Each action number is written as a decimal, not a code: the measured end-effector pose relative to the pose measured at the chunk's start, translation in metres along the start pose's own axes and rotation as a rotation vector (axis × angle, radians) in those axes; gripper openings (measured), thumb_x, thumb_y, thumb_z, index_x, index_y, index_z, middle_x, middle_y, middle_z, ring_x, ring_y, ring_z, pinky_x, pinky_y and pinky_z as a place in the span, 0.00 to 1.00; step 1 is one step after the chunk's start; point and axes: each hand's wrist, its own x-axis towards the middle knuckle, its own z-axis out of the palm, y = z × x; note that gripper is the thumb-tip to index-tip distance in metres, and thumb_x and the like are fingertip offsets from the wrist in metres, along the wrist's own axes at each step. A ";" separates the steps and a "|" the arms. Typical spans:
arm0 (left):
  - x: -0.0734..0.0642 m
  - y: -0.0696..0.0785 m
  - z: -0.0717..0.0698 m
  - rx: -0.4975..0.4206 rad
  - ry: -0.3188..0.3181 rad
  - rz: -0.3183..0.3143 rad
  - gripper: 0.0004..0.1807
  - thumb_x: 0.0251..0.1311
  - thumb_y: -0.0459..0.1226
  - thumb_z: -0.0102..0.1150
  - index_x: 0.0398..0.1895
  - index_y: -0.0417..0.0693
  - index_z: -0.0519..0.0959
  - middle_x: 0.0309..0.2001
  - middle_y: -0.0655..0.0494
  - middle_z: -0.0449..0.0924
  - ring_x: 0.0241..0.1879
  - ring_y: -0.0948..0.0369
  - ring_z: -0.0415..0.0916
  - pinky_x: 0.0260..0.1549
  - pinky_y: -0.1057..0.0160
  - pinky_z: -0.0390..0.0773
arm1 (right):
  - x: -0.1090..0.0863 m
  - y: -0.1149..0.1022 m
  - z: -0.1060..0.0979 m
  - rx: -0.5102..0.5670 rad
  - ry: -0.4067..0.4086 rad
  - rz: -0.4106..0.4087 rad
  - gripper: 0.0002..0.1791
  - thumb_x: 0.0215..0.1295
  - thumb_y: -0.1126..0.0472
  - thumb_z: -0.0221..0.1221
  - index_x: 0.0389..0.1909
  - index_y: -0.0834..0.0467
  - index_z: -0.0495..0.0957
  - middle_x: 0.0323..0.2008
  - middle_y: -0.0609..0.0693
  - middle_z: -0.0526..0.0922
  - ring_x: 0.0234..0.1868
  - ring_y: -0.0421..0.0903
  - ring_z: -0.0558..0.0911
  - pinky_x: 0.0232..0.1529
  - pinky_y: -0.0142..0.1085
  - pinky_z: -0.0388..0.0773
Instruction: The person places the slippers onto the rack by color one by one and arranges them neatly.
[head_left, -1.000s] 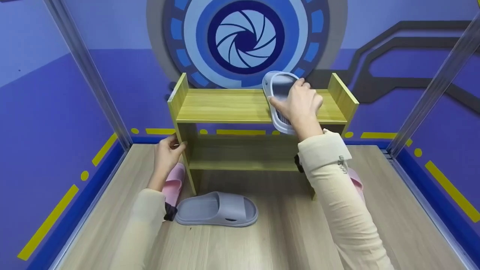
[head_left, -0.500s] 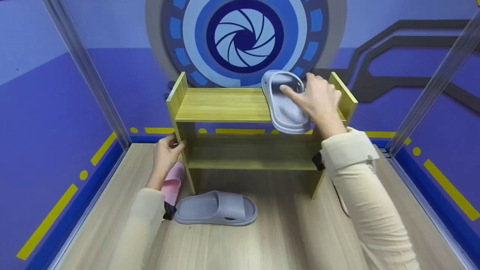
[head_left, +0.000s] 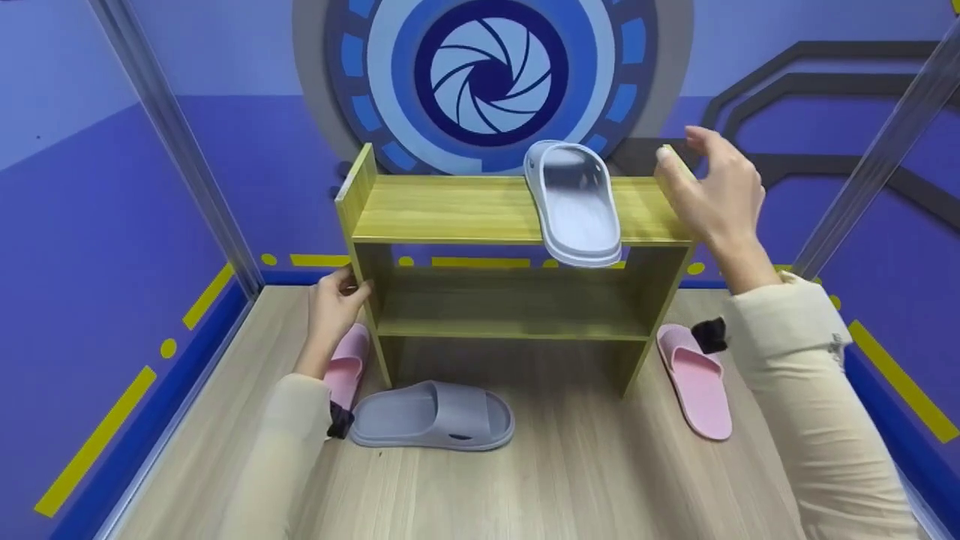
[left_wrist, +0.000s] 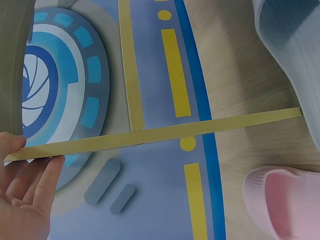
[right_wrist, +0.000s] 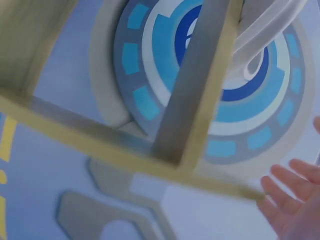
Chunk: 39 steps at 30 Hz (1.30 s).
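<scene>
Shelf top (head_left: 450,204): room beside slipper (head_left: 580,214) overhanging front edge (head_left: 450,241); left hand (head_left: 334,309) pinches side panel (head_left: 358,184), right hand (head_left: 721,191) spread.

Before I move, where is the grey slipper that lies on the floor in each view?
Head: the grey slipper is low, just left of centre.
Left wrist: part of it shows at upper right, cut off by the frame.
Right wrist: not in it.
Shared landmark: the round wall design, partly visible in every view.

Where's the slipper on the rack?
In the head view, the slipper lies right of centre on the top shelf, overhanging its front edge, left of the right hand.
</scene>
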 end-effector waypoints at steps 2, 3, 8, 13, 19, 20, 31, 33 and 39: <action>0.000 0.001 0.000 0.019 0.006 -0.004 0.13 0.50 0.30 0.57 0.39 0.33 0.78 0.35 0.40 0.79 0.34 0.52 0.77 0.32 0.58 0.75 | -0.004 0.013 0.000 0.104 0.051 -0.015 0.26 0.56 0.46 0.53 0.53 0.56 0.72 0.48 0.49 0.76 0.50 0.44 0.72 0.47 0.42 0.68; 0.000 0.001 -0.001 0.031 0.007 -0.005 0.13 0.50 0.31 0.57 0.39 0.33 0.78 0.35 0.40 0.79 0.34 0.52 0.77 0.32 0.58 0.76 | -0.006 0.019 0.000 0.162 0.070 -0.021 0.25 0.57 0.48 0.53 0.53 0.56 0.72 0.48 0.50 0.76 0.50 0.43 0.73 0.46 0.40 0.69; 0.000 0.001 -0.001 0.060 0.009 -0.006 0.13 0.50 0.32 0.57 0.40 0.34 0.78 0.34 0.41 0.79 0.33 0.52 0.77 0.32 0.57 0.75 | -0.029 0.031 -0.005 0.385 0.123 -0.014 0.23 0.59 0.56 0.51 0.55 0.59 0.69 0.49 0.55 0.75 0.50 0.44 0.73 0.46 0.31 0.68; 0.000 0.000 -0.001 0.064 0.006 -0.004 0.12 0.50 0.32 0.57 0.38 0.34 0.78 0.34 0.41 0.79 0.33 0.52 0.77 0.32 0.57 0.75 | -0.053 0.042 -0.002 0.521 0.115 0.038 0.24 0.60 0.58 0.49 0.58 0.60 0.65 0.51 0.58 0.72 0.51 0.46 0.72 0.46 0.30 0.67; 0.000 0.000 -0.002 0.068 0.014 0.001 0.12 0.49 0.31 0.57 0.38 0.34 0.78 0.33 0.41 0.79 0.32 0.52 0.78 0.31 0.57 0.75 | -0.077 0.080 0.025 0.619 0.021 0.088 0.29 0.57 0.60 0.52 0.61 0.60 0.61 0.53 0.59 0.70 0.51 0.45 0.71 0.49 0.33 0.65; 0.000 0.000 -0.002 0.072 0.016 -0.001 0.12 0.49 0.31 0.57 0.38 0.34 0.78 0.33 0.42 0.79 0.32 0.53 0.78 0.31 0.57 0.75 | -0.081 0.087 0.031 0.614 0.003 0.090 0.29 0.57 0.60 0.53 0.61 0.59 0.61 0.52 0.59 0.70 0.50 0.46 0.71 0.49 0.33 0.65; 0.001 0.001 -0.001 0.050 0.005 -0.007 0.13 0.50 0.31 0.57 0.39 0.35 0.78 0.34 0.42 0.79 0.33 0.53 0.77 0.31 0.58 0.75 | -0.113 0.119 0.065 0.489 -0.163 0.055 0.31 0.53 0.66 0.60 0.59 0.59 0.62 0.46 0.59 0.73 0.44 0.54 0.74 0.37 0.30 0.73; 0.000 0.001 -0.001 0.034 0.000 -0.006 0.13 0.50 0.31 0.57 0.40 0.34 0.78 0.35 0.42 0.79 0.34 0.53 0.77 0.32 0.58 0.75 | -0.114 0.121 0.066 0.495 -0.172 0.042 0.31 0.52 0.69 0.59 0.59 0.59 0.62 0.47 0.60 0.72 0.44 0.55 0.75 0.35 0.28 0.73; -0.007 -0.006 0.002 0.022 -0.001 -0.001 0.13 0.52 0.33 0.58 0.38 0.33 0.77 0.36 0.40 0.78 0.35 0.51 0.77 0.33 0.58 0.75 | -0.116 0.115 0.061 0.504 -0.204 0.056 0.32 0.52 0.72 0.57 0.60 0.62 0.61 0.48 0.64 0.72 0.43 0.60 0.75 0.35 0.24 0.71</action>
